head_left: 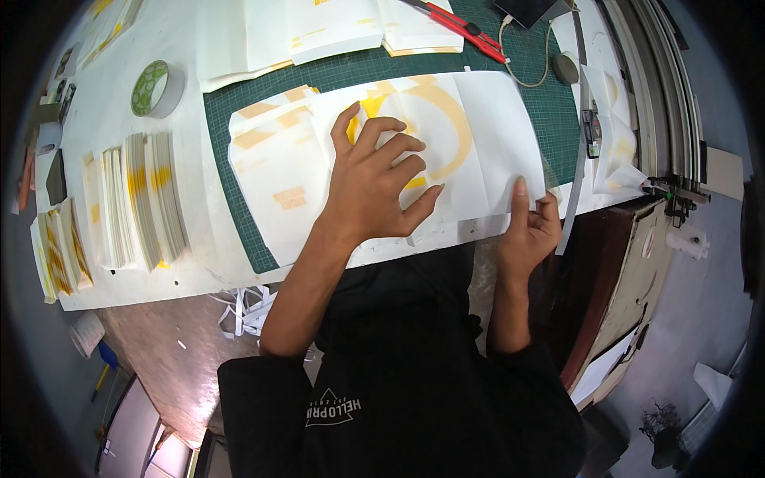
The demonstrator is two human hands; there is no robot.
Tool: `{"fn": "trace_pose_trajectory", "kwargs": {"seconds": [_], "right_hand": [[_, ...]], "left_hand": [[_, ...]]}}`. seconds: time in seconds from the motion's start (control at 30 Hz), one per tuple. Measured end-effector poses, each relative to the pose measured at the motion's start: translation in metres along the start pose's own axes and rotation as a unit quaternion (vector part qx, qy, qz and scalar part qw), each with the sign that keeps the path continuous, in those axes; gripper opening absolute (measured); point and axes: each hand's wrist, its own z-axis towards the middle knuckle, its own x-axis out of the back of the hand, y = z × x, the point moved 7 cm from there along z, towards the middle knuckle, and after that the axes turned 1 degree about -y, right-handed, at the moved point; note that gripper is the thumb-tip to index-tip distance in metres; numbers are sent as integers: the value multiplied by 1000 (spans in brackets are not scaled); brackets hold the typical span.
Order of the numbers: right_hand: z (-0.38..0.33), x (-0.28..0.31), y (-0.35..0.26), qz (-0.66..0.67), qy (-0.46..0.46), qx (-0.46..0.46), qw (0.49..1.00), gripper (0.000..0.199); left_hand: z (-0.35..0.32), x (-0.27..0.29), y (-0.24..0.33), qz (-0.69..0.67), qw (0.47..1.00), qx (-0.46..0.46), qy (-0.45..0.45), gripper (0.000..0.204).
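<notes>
A long white sheet of paper (498, 119) with yellow and pale orange print lies across the green cutting mat (554, 119). My left hand (374, 171) is over its printed part, fingers spread and bent, holding nothing. At the sheet's lower right corner, my right hand (532, 223) pinches the edge, thumb on top and fingers curled at the border. To the left, more printed sheets (271, 159) lie partly beneath it, their pale orange print facing up. Whether my left fingertips press on the paper is hard to tell.
A red utility knife (470, 30) lies on the mat's far side near a cable (526, 84). More printed sheets (335, 32) lie at the far edge. On the left are a tape roll (155, 89) and upright paper stacks (139, 203). A metal ruler (575, 191) lies at right.
</notes>
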Motion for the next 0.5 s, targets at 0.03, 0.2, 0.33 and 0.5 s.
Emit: {"fn": "trace_pose_trajectory", "kwargs": {"seconds": [0.03, 0.2, 0.33, 0.5], "right_hand": [[-1, 3, -3, 33, 23, 7, 999, 15], [-8, 2, -7, 86, 18, 24, 996, 15], [-9, 2, -8, 86, 10, 25, 996, 16], [-8, 2, -7, 91, 7, 26, 995, 15]], "left_hand": [[0, 0, 0, 4, 1000, -3, 4, 21], [-1, -1, 0, 6, 1000, -7, 1, 24], [-2, -2, 0, 9, 1000, -9, 3, 24], [-2, -3, -1, 10, 1000, -7, 1, 24]]}}
